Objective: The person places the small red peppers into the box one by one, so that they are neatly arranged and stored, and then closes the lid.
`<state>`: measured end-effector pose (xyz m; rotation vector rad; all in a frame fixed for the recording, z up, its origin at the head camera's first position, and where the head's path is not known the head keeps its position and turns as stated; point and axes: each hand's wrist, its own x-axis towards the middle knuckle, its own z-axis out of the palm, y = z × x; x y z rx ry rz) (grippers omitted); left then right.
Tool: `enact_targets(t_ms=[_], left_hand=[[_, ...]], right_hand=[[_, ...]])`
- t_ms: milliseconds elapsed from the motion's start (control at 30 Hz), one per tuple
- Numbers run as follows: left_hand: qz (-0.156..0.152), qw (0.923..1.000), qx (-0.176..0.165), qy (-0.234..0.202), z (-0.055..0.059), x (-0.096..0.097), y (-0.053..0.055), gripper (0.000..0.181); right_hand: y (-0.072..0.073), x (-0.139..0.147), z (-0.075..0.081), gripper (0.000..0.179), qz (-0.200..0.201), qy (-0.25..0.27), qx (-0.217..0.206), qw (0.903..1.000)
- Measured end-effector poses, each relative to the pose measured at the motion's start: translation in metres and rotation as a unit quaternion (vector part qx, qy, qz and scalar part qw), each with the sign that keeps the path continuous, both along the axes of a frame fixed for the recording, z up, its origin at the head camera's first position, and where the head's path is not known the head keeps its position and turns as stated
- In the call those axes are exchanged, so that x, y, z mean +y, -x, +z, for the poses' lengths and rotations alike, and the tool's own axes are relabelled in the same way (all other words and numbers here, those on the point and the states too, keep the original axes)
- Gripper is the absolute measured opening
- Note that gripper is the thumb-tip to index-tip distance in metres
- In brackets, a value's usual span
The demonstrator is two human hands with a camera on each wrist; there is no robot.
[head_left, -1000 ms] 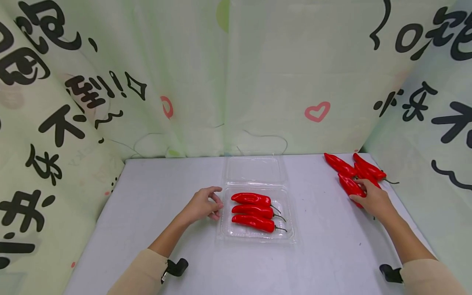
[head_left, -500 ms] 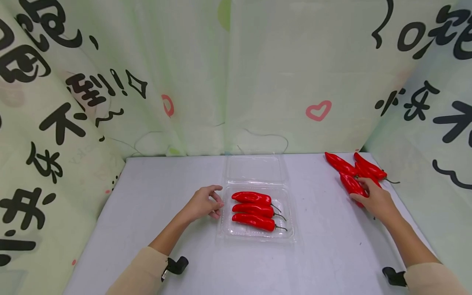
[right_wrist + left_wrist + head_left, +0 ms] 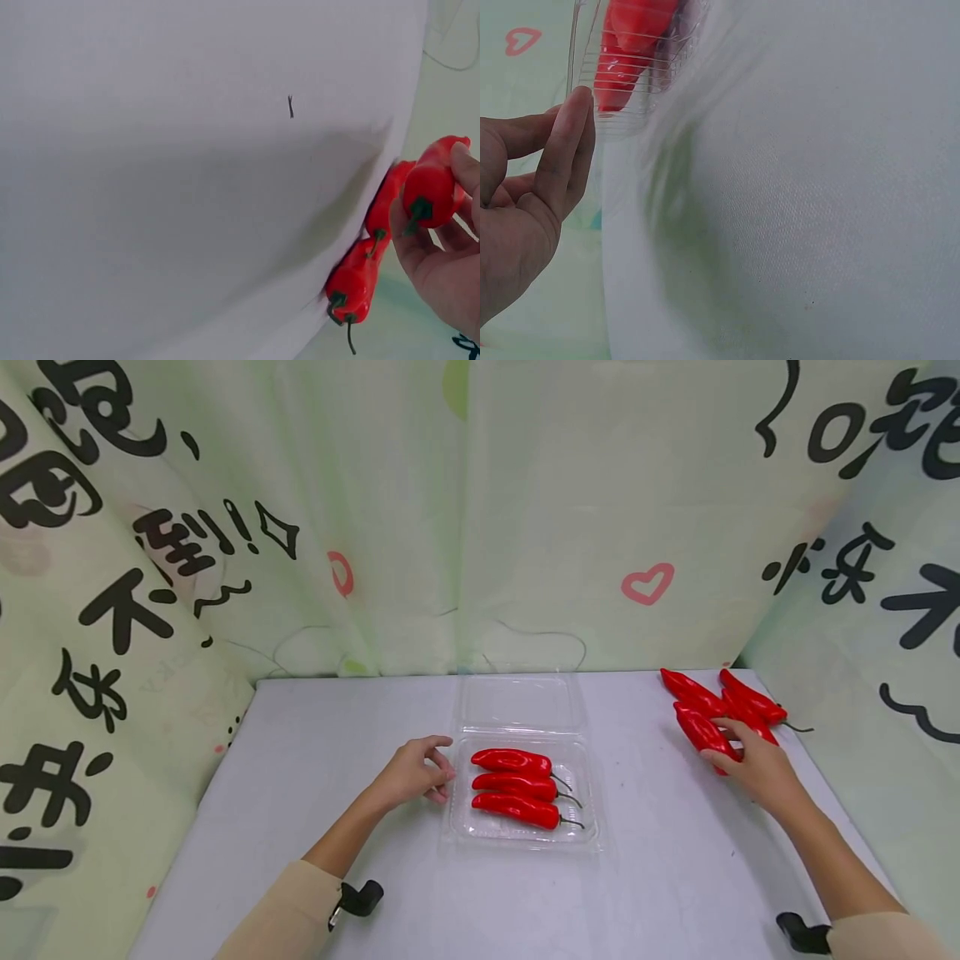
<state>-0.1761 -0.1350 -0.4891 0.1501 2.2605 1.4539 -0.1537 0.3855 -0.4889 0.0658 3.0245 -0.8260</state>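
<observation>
My right hand (image 3: 753,768) pinches a red chili pepper (image 3: 701,731) between thumb and fingers at the table's far right. In the right wrist view this held pepper (image 3: 435,184) shows its green stem end, raised off the table. Several more red peppers (image 3: 750,697) lie just behind it. Three red peppers (image 3: 517,787) lie side by side in a clear plastic clamshell box (image 3: 588,835), stems to the right. At the box's left wall is my left hand (image 3: 414,774), fingers loosely bent, holding nothing. The left wrist view has its fingertips (image 3: 577,101) right at the box's wall.
The box's clear lid (image 3: 517,706) lies folded back toward the curtain. A white table (image 3: 322,718) spreads under everything. Pale green curtains (image 3: 540,527) with black characters stand at the back and both sides. A small dark scrap (image 3: 291,106) lies on the table.
My right hand has lifted the pepper and moved it slightly left, away from the others in the pile. My left hand and the box have stayed in place.
</observation>
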Motion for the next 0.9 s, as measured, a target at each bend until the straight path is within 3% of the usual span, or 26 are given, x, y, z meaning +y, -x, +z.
enact_targets(t_ms=[333, 900], left_hand=[[-0.002, 1.0000, 0.008, 0.001, -0.001, -0.001, 0.001, 0.059], [-0.003, 1.0000, 0.003, 0.002, 0.001, 0.000, -0.002, 0.060]], right_hand=[[-0.009, -0.024, 0.016, 0.076, 0.026, 0.014, 0.036, 0.9989], [-0.017, -0.082, 0.043, 0.075, 0.093, 0.031, 0.027, 0.9948]])
